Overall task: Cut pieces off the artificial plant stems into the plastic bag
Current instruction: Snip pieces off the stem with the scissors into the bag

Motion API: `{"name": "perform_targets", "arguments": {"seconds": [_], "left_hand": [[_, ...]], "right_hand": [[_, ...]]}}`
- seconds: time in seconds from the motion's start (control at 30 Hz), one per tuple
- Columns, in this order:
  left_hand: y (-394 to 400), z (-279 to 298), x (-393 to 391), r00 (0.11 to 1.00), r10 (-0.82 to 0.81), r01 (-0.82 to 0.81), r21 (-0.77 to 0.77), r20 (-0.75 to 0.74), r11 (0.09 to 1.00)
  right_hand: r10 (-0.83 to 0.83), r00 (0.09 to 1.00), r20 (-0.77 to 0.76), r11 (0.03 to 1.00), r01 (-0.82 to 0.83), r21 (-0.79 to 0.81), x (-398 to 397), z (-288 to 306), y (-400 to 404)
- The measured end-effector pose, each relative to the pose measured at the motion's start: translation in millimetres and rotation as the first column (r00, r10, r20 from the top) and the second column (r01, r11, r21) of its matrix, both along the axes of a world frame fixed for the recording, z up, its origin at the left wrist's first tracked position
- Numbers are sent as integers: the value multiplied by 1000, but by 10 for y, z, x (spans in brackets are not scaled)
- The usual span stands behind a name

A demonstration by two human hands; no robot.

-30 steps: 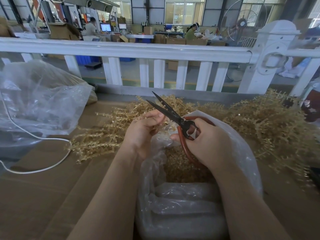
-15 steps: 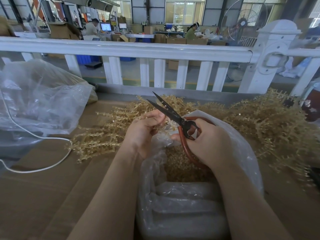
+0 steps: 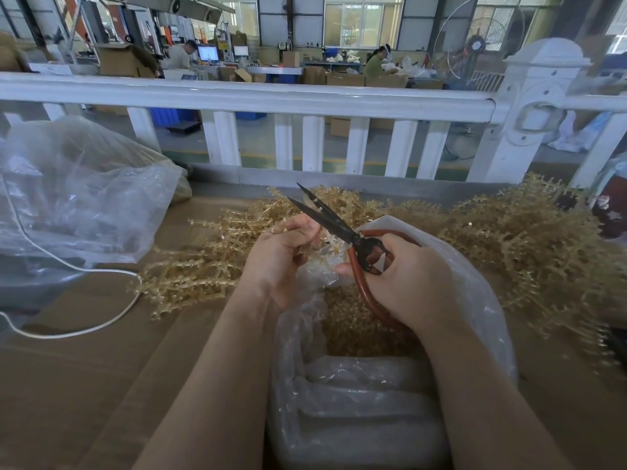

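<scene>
**Friend:** What are you holding?

**Me:** My right hand (image 3: 407,279) is wrapped around the red handles of the scissors (image 3: 342,232). The two black blades are spread apart a little and point up and away from me. My left hand (image 3: 278,256) pinches a thin golden plant stem (image 3: 317,237) in its curled fingers, right next to the blades. I can't quite tell if the stem sits between the blades or just beside them.

**Friend:** Where do the cut bits go?

**Me:** Into the clear plastic bag (image 3: 475,300) right under my hands. It is open at the top, and lots of little golden pieces (image 3: 353,327) lie inside it.

**Friend:** What is the table like?

**Me:** It is covered with flat brown cardboard (image 3: 84,385). A pile of golden plant stems (image 3: 529,245) is spread across the far side, from the middle to the right. On the left is another big clear bag (image 3: 81,198), and a white cord (image 3: 101,276) loops in front of it.

**Friend:** And the room?

**Me:** A white fence (image 3: 305,100) runs along the back of the table. Behind it is a big workshop with cardboard boxes, computer screens (image 3: 208,53), tall windows and a big standing fan (image 3: 475,45). Two people are working far back there.
</scene>
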State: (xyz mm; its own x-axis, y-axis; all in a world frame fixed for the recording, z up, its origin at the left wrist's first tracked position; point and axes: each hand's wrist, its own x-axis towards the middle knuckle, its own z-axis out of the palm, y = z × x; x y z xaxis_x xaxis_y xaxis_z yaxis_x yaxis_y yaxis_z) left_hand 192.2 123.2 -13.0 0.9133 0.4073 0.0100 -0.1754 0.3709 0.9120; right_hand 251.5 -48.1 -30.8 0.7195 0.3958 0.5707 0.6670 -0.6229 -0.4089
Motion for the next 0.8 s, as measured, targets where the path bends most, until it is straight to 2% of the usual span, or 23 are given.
{"name": "perform_targets", "arguments": {"seconds": [0.13, 0.23, 0.47, 0.63, 0.8], "left_hand": [[22, -12, 25, 997, 61, -65, -88, -49, 994], [21, -4, 29, 996, 79, -86, -179, -45, 980], [-152, 34, -1, 1000, 19, -18, 71, -17, 997], [-127, 9, 16, 1000, 13, -10, 163, -19, 987], [-100, -13, 16, 999, 34, -42, 213, 40, 976]], "right_hand": [[50, 997, -58, 999, -50, 13, 18, 1, -20], [37, 990, -137, 996, -25, 89, 16, -21, -1], [87, 950, -299, 947, 14, 321, 68, -44, 63], [98, 933, -347, 933, 34, 357, 120, -80, 66], [108, 938, -330, 937, 15, 350, 121, -70, 65]]}}
